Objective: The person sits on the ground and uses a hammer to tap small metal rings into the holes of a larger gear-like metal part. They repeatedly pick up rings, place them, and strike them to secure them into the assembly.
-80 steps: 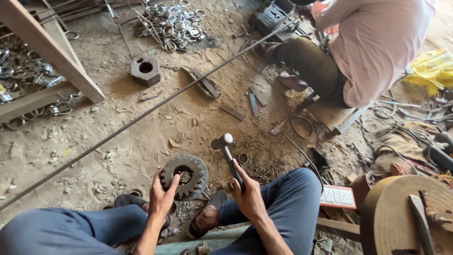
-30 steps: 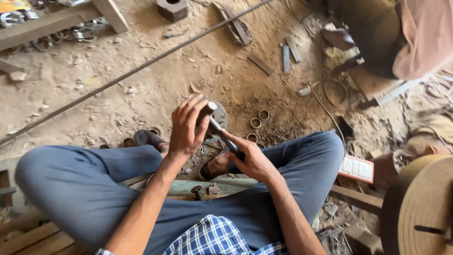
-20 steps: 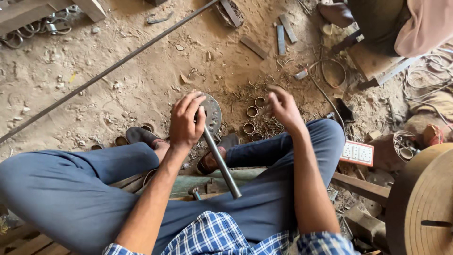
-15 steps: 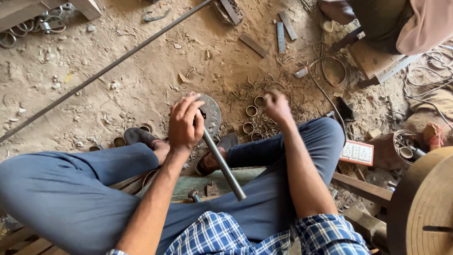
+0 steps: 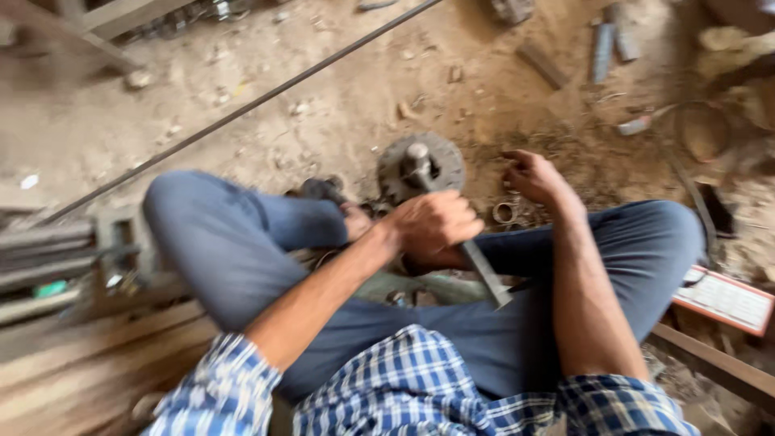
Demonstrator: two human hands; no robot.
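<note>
The left hand (image 5: 432, 226) is closing around the shaft of a metal hammer (image 5: 452, 218), gripping it near the middle. The hammer's head is resting against the face of a round toothed gear (image 5: 440, 157), which is lying flat on the dirt floor (image 5: 339, 105) just ahead of the person's crossed legs. The handle is slanting down and back toward the person, its free end lying over the right thigh.

The right hand (image 5: 537, 176) is reaching down to the floor just to the right of the gear, fingers curling toward the ground. Motion blur is preventing any reading of whether this hand is holding something, so its state cannot be told. A small metal ring (image 5: 504, 212) is lying on the dirt just beside it, between the hand and the right knee.

The person is sitting low, wearing blue trousers and a blue-and-white checked shirt, with both forearms extending forward between the knees.

A long thin steel rod (image 5: 242, 109) is lying diagonally across the floor beyond the left knee. Short metal bars (image 5: 601, 48) are lying near the top right, well apart from the hands. A flat red-edged card (image 5: 726, 300) is sitting at the right, beside the right leg. Wooden planks (image 5: 73, 339) are lying at the lower left.
</note>
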